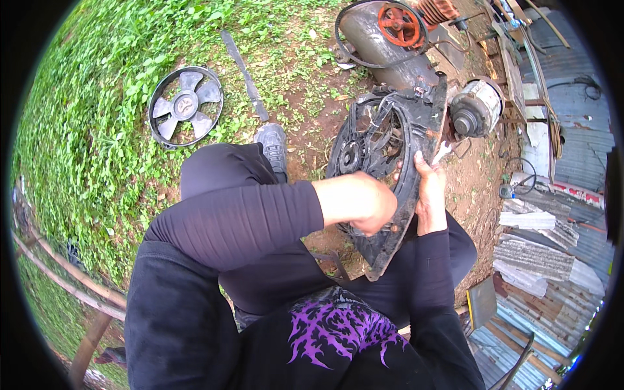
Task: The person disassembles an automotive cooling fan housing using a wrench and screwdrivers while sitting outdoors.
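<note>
A black plastic radiator fan shroud point(404, 140) is tilted up between my knees, with a round opening, spokes and a dark central motor hub. My right hand point(430, 188) is closed round its right edge, thumb on the rim. A wrench's silver open end point(443, 151) sticks out beside those fingers; the rest of it is hidden. My left hand point(370, 203) is curled against the shroud's lower part, its fingertips turned away and hidden. Whatever it may hold cannot be made out.
A loose ringed fan point(184, 105) and a dark flat strip point(244, 75) lie on the weedy ground at left. Ahead stand a grey tank point(383, 45) with a red pulley point(399, 26) and a round motor point(478, 107). Corrugated sheets point(539, 260) lie at right.
</note>
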`<state>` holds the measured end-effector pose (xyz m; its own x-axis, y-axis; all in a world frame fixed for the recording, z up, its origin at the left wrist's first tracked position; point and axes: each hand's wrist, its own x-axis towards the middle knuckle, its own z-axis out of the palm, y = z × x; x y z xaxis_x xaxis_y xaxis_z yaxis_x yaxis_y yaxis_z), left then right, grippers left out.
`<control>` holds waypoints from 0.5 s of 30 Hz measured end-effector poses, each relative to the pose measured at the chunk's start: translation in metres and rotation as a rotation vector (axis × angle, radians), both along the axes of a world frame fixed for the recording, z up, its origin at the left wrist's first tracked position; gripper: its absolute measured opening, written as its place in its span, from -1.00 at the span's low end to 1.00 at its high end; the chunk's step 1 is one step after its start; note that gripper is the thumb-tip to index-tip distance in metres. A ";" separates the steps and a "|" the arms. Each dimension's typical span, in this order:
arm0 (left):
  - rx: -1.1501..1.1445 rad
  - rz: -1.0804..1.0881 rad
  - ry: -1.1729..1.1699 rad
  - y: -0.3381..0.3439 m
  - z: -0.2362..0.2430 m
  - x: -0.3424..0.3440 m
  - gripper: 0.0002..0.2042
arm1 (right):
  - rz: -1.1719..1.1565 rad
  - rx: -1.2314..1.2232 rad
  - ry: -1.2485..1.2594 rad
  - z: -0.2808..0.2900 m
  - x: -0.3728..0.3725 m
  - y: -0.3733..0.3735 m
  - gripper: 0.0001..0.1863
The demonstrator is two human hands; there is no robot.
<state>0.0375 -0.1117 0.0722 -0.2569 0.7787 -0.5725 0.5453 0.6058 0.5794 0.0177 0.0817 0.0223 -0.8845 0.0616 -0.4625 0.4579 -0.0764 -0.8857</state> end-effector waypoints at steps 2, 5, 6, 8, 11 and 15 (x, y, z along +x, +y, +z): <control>-0.152 0.006 0.028 -0.016 0.004 -0.029 -0.75 | 0.049 -0.024 0.060 0.007 -0.010 0.003 -0.76; -0.309 0.327 0.159 -0.060 0.016 -0.073 -0.65 | 0.172 0.015 0.117 0.022 -0.020 0.002 -0.73; -0.285 0.541 0.209 -0.076 0.014 -0.086 -0.64 | 0.188 0.017 0.153 0.027 -0.020 0.002 -0.73; -0.295 0.936 0.275 -0.112 0.017 -0.113 -0.63 | 0.229 0.003 0.241 0.032 -0.023 -0.002 -0.72; 0.194 1.535 0.317 -0.183 -0.031 -0.162 -0.55 | 0.217 -0.035 0.334 0.039 -0.022 0.005 -0.63; 0.750 1.950 -0.079 -0.204 -0.070 -0.165 -0.10 | 0.249 -0.179 0.409 0.063 -0.016 0.022 -0.55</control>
